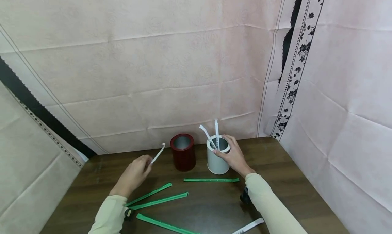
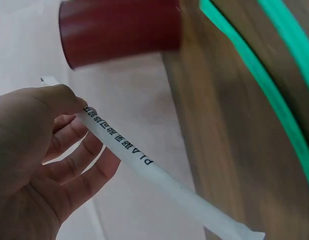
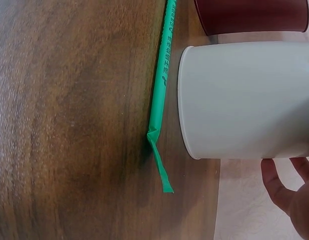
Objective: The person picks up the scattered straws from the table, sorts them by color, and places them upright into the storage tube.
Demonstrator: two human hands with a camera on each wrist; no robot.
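Note:
My left hand (image 1: pixel 133 176) pinches a white paper-wrapped straw (image 2: pixel 159 182) between thumb and fingers, left of the dark red cup (image 1: pixel 183 159). Dark printing runs along the wrapper. At the white cup (image 1: pixel 216 164), my right hand (image 1: pixel 235 158) grips the right side near the rim, thumb at the front and fingers toward the back. Two white wrapped straws (image 1: pixel 216 130) stand in that cup, leaning and poking out above its rim. Both cups are upright side by side near the table's back edge. Only the right hand's fingertips (image 3: pixel 269 167) show in the right wrist view, against the cup's side.
A green wrapped straw (image 1: pixel 211 180) lies crosswise in front of the cups. Several more green straws (image 1: pixel 160 200) lie near the left forearm. Another white straw (image 1: pixel 248 226) is at the front, by the right sleeve. Pale cloth (image 1: pixel 153 74) hangs behind the brown table (image 1: pixel 294 193).

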